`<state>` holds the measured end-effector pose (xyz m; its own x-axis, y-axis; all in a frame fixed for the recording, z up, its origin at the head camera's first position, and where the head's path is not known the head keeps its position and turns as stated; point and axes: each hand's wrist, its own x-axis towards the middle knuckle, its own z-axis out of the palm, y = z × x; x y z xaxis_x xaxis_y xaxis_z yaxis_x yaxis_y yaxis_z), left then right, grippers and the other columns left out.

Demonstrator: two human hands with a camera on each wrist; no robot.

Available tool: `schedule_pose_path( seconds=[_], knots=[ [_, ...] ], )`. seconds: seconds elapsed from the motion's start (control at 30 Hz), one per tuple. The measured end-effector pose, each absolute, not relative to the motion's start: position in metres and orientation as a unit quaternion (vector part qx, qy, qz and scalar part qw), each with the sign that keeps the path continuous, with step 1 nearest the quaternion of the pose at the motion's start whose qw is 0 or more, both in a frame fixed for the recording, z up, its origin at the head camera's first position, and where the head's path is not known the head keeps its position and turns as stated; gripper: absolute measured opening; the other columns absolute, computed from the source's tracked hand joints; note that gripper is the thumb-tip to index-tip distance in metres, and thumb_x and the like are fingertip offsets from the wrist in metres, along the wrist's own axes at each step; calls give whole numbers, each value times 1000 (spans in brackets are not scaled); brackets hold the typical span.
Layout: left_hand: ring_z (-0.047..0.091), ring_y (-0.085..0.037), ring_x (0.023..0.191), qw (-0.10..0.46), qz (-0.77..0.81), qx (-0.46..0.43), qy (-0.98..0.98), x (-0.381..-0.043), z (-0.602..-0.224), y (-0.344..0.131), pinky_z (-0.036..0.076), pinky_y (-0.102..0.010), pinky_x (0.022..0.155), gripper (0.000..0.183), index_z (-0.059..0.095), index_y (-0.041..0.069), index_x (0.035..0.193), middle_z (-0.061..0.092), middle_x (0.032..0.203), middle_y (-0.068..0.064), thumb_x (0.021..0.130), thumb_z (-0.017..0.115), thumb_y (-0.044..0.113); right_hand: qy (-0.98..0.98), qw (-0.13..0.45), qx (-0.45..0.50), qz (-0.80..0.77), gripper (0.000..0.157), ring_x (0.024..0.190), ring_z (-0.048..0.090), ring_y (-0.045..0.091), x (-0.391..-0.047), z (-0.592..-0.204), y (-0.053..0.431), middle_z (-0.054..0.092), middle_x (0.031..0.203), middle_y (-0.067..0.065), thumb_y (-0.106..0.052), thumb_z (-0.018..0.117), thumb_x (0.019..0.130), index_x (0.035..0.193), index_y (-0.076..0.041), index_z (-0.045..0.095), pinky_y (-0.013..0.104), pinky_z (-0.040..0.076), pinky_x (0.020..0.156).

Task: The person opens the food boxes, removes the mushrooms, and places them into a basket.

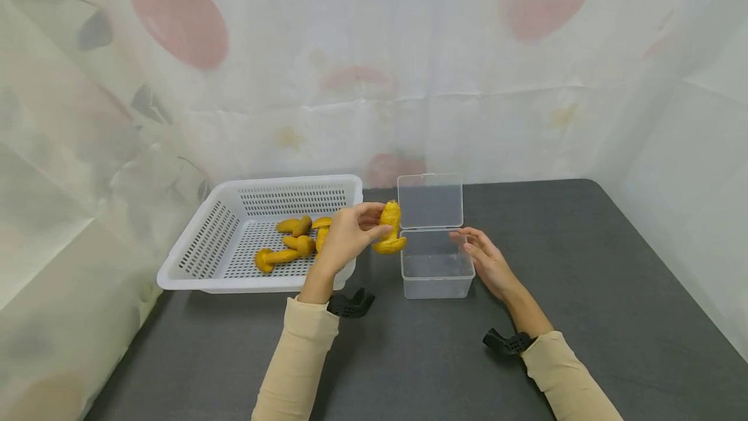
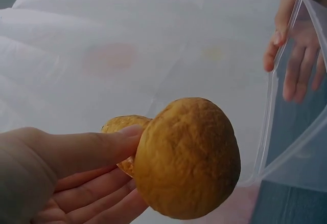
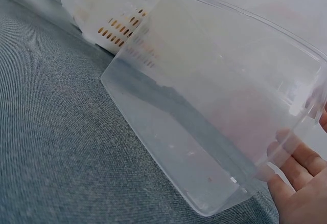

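Observation:
My left hand (image 1: 349, 229) pinches a yellow-brown mushroom (image 1: 390, 226) between thumb and fingers, at the left side of a clear plastic box (image 1: 438, 286). In the left wrist view, its rounded, wrinkled cap (image 2: 188, 157) faces the camera, with part of the stem behind the thumb. The box's hinged lid (image 1: 430, 201) stands raised at the back. At the box's right side, my right hand (image 1: 491, 265) rests against the wall and rim with extended fingers. Through the clear plastic, fingertips (image 3: 287, 141) show in the right wrist view.
A white perforated basket (image 1: 204, 239) stands left of the box, with several similar mushrooms (image 1: 280, 256) on its bottom. Both stand on a dark grey tabletop (image 1: 561, 258). Behind the table hangs a pale patterned curtain (image 1: 444, 51).

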<state>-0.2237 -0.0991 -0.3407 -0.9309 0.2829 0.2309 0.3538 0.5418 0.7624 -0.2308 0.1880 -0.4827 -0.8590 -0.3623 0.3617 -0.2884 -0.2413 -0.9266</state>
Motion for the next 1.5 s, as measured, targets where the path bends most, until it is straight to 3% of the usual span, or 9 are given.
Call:
schedule_pose_path(
  seconds=[0.27, 0.9, 1.17, 1.5],
  knots=[
    [69, -28, 107, 47, -447, -150, -880, -218, -340, -124, 60, -38, 89, 45, 62, 4, 127, 70, 119, -16, 86, 73, 20, 607, 24, -273, -746, 37, 130, 48, -1, -231, -481, 187, 54, 135, -8, -10, 36, 105, 138, 5, 32, 8, 34, 107],
    [70, -33, 104, 96, -453, -89, -882, -214, -349, -182, 60, -35, 88, 46, 61, -1, 126, 69, 115, -23, 85, 73, 13, 599, 6, -258, -758, 34, 126, 53, 0, -232, -481, 184, 58, 131, -8, -8, 40, 103, 134, 6, 37, 8, 38, 106],
    [68, -35, 107, 101, -439, -73, -890, -211, -356, -204, 57, -44, 93, 44, 60, -3, 126, 68, 116, -24, 86, 72, 12, 599, 10, -256, -758, 34, 126, 53, 0, -234, -482, 183, 58, 130, -9, -9, 40, 103, 134, 6, 38, 8, 38, 106],
    [67, -35, 104, 116, -377, -69, -916, -205, -366, -229, 59, -44, 87, 42, 61, -1, 125, 69, 113, -23, 86, 71, 10, 591, 5, -265, -761, 31, 126, 53, 0, -238, -484, 185, 59, 130, -9, -5, 38, 103, 133, 3, 40, 8, 38, 106]
  ],
)
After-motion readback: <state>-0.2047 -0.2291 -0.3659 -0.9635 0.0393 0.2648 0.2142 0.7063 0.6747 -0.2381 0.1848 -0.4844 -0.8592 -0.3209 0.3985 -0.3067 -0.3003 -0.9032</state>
